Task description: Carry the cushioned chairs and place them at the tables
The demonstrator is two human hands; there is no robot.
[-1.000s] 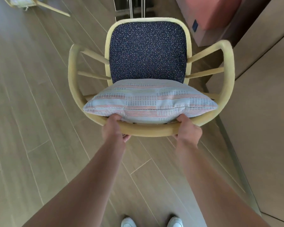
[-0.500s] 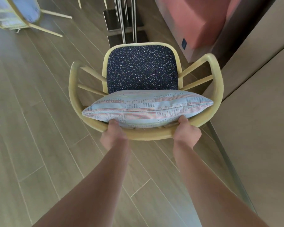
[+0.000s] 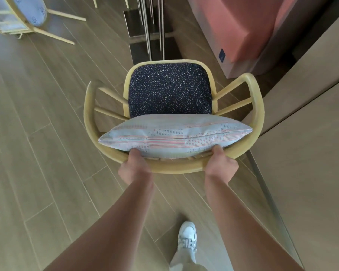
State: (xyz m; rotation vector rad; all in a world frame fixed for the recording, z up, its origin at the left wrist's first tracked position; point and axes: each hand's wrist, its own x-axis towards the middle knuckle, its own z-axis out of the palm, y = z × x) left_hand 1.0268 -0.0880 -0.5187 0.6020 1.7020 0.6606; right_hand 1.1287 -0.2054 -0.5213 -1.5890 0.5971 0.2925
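Note:
A pale wooden armchair [image 3: 258, 106] with a dark speckled seat [image 3: 169, 90] hangs in front of me above the floor. A light striped cushion [image 3: 174, 135] leans against its curved back rail. My left hand [image 3: 134, 167] grips that rail on the left. My right hand [image 3: 221, 166] grips it on the right, thumb up by the cushion's corner. The chair's legs are hidden under the seat.
A tan wooden table top [image 3: 305, 153] runs along the right, close to the chair's right arm. Thin metal legs [image 3: 149, 26] on a dark base stand ahead. A salmon upholstered block [image 3: 237, 26] lies far right, another cushioned chair [image 3: 27, 18] far left. My white shoe [image 3: 187, 239] steps on plank flooring.
The chair has moved farther from me and appears smaller; more floor and the far-left chair have come into view. One foot has stepped forward. Both grips are unchanged.

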